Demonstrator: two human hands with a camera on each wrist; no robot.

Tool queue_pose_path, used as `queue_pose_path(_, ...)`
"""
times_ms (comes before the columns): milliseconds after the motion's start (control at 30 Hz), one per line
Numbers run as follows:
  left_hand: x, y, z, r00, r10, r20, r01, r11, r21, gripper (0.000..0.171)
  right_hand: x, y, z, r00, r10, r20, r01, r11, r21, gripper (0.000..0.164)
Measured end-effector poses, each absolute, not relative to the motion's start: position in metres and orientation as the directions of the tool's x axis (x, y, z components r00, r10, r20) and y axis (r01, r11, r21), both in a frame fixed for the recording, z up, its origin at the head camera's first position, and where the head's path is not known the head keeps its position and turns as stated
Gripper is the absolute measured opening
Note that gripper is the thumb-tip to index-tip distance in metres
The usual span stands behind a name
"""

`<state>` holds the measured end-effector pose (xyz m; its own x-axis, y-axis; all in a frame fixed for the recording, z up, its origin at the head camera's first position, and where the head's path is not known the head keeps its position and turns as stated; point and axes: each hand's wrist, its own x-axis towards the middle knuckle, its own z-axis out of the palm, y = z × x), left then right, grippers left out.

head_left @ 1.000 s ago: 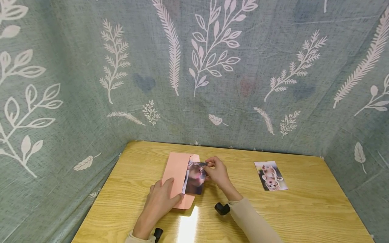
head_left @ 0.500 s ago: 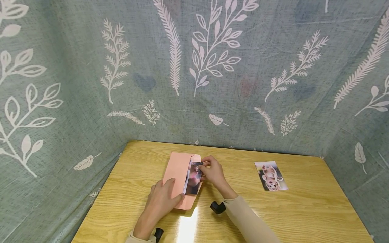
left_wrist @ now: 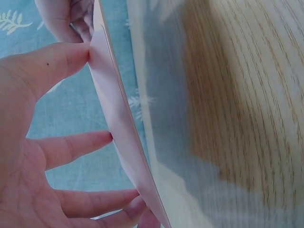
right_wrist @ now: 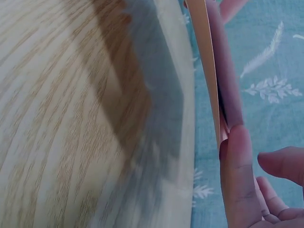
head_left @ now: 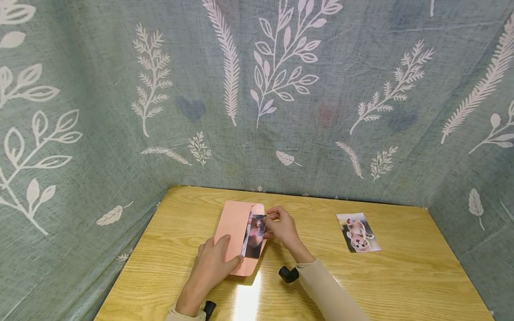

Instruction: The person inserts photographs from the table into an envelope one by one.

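A pink envelope point(head_left: 234, 218) is held over the near-left part of the table, its flap opened toward the right. My left hand point(head_left: 210, 263) grips its lower part, the thumb lying near the mouth. In the left wrist view, fingertips press along the envelope's face point(left_wrist: 109, 90). A dark, glossy photo point(head_left: 254, 243) sits partly inside, with its right portion showing over the flap. My right hand point(head_left: 283, 228) pinches the photo's outer edge near its upper corner. The right wrist view shows the photo point(right_wrist: 227, 71) close beside the orange-looking flap point(right_wrist: 209, 61). Its inserted part is hidden.
Another photo point(head_left: 358, 232), of a spotted cub lying on its back, rests on the right side of the wooden table point(head_left: 401, 276). A blue-green curtain point(head_left: 257, 147) with white leaf prints hangs behind and at both sides.
My right hand has moved left, sliding the photo further into the envelope, so less of it shows; in the last half second it barely moves. My left hand keeps its place.
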<state>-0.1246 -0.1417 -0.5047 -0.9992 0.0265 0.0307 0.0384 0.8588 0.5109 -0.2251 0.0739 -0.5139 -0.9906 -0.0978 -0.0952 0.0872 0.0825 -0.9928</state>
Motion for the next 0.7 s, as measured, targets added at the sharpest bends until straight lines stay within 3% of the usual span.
queue_pose_path(267,-0.126,-0.142,-0.507,-0.999,0.021,0.031,0.034,0.859,0.511,0.071,-0.219,0.088,-0.499,-0.983,-0.128,-0.131,0.128,0.032,-0.991,0.027)
queue_pose_path(700,-0.126,-0.139,-0.506,-0.999,0.024,0.044,0.043,0.862,0.505,0.071,-0.222,0.089,-0.513,-0.986,-0.118,-0.121,0.121,-0.001,-0.993,0.031)
